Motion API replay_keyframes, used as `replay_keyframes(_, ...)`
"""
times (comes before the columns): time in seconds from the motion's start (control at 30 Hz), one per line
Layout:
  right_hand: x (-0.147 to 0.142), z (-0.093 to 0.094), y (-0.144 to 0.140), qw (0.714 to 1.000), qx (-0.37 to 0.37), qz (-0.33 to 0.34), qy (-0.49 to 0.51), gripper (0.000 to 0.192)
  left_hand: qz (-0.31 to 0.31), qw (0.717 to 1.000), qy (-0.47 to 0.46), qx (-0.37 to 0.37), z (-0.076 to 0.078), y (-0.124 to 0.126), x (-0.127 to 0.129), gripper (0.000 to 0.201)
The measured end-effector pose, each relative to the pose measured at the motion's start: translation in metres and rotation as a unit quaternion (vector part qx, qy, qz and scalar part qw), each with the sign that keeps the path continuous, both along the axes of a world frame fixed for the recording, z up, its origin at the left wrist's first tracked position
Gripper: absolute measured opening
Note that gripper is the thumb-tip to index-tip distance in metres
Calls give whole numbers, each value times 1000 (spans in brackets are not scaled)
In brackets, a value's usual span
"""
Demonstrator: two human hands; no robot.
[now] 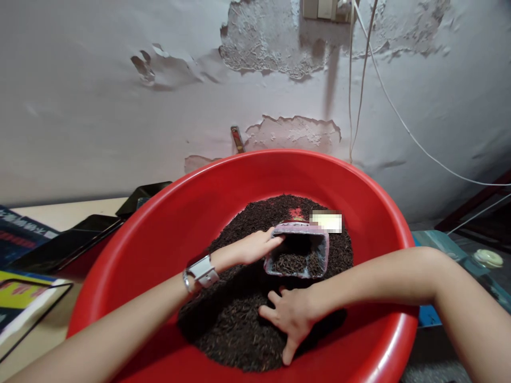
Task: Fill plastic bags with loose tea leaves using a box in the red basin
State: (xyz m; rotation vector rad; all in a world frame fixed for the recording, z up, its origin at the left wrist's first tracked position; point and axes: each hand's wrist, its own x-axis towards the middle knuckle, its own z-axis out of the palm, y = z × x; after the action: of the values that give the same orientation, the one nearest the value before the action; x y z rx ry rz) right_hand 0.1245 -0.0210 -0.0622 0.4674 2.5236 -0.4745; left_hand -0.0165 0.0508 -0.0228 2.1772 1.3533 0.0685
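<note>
Right hand (pixel 293 319), nearest the camera, lies flat with fingers spread on the dark grains (pixel 235 324) in the red basin (pixel 131 255). Just beyond it, the left hand (pixel 257 246) grips the left rim of the open pouch (pixel 297 250), whose mouth faces near.

Dim, soft light; sharp centre; edges bowed.

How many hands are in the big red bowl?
2. The left hand holds the open pouch on the dark grains. The right hand lies flat on the grains, nearer the red basin rim.
</note>
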Motion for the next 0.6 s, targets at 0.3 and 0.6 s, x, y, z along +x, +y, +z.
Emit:
replay_keyframes(0.3,0,-12,-2,998,0,-27,57,77,11,999,40,8,6,-4,3,55)
replay_keyframes(0.6,-5,5,-16,999,-22,-21,23,62,5,999,37,11,2,-2,0,55)
